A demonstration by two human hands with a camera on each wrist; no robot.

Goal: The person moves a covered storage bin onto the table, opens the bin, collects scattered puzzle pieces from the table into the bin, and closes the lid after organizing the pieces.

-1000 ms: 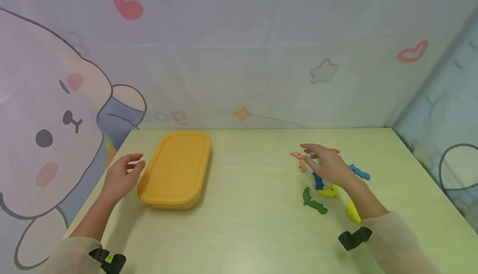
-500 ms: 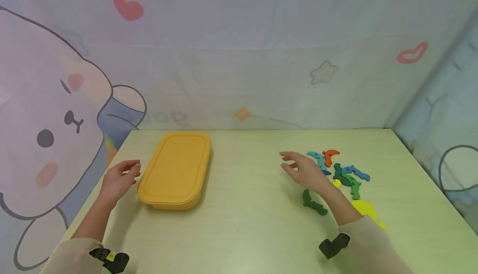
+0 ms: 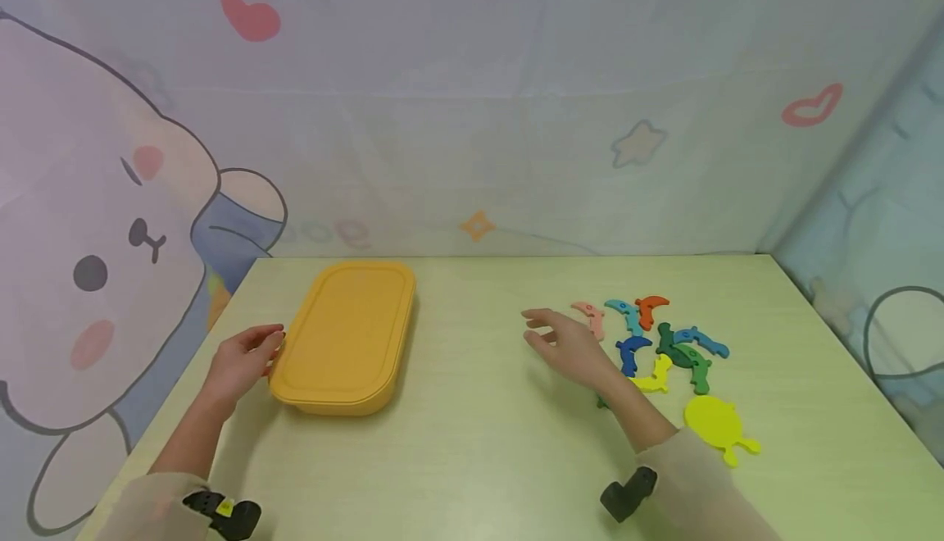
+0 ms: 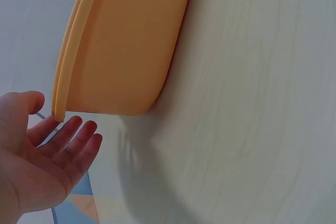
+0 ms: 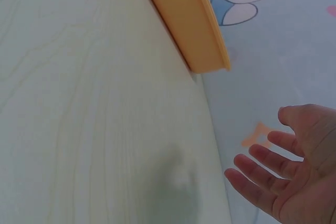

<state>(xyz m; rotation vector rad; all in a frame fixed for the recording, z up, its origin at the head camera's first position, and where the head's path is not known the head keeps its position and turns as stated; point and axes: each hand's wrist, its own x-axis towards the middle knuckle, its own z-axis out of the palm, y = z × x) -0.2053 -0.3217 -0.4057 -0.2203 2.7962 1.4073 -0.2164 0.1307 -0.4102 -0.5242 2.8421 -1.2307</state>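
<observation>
On the left of the table sits an orange-yellow lidded box (image 3: 347,336), its lid on. My left hand (image 3: 239,365) is at the box's left side, fingers relaxed, fingertips right at the lid's rim in the left wrist view. My right hand (image 3: 571,348) hovers over the table between the box and the colourful pieces, its fingers loosely spread and holding nothing. In the right wrist view the box (image 4: 131,45) also shows, apart from that hand. Near the right forearm lie a dark blue piece (image 3: 631,354) and a yellow piece (image 3: 656,375); a dark green one is mostly hidden under the arm.
Farther right lie pink (image 3: 596,321), light blue (image 3: 628,315), orange (image 3: 649,310), green (image 3: 696,367) and blue (image 3: 704,340) animal-like pieces. A flat yellow turtle-like piece (image 3: 714,421) is nearer the front. A printed cloth (image 3: 442,115) hangs behind the table (image 3: 472,459).
My right hand has moved left, away from the colourful pieces and towards the box, uncovering several of them. My left hand has shifted slightly to the box's edge. The box has stayed put.
</observation>
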